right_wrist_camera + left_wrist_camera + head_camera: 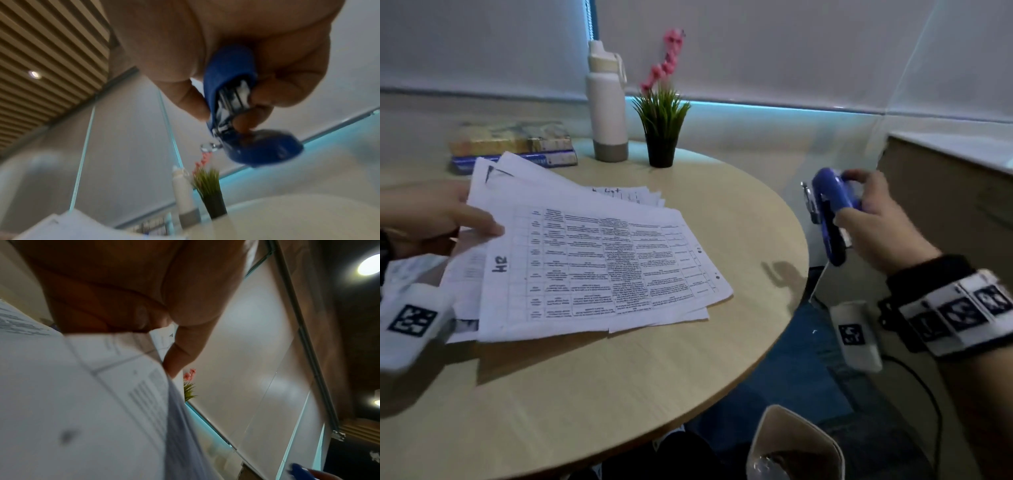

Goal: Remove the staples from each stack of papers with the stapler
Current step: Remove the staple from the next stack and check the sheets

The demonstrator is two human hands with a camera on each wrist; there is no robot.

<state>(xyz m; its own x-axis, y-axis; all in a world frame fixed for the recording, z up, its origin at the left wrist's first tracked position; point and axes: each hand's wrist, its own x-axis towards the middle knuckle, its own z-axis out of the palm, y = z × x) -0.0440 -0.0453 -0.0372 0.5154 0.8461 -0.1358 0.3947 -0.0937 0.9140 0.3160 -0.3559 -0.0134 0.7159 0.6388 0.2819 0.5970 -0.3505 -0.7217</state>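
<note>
Several stacks of printed papers (599,260) lie fanned over each other on the left half of the round wooden table (619,377). My left hand (482,228) grips their left edge, thumb on the top sheet, and that edge is raised off the table. In the left wrist view the thumb (179,353) lies along the papers (82,402); the other fingers are hidden beneath. My right hand (859,198) holds a blue stapler (828,212) in the air beyond the table's right edge, fingers and thumb curled round it. In the right wrist view the stapler (232,91) shows its metal inside.
A white water bottle (606,102), a potted plant with pink flowers (661,130) and stacked books (513,144) stand at the table's far side. A cabinet (945,205) is at the right. An open paper bag (794,445) sits on the floor near the front edge.
</note>
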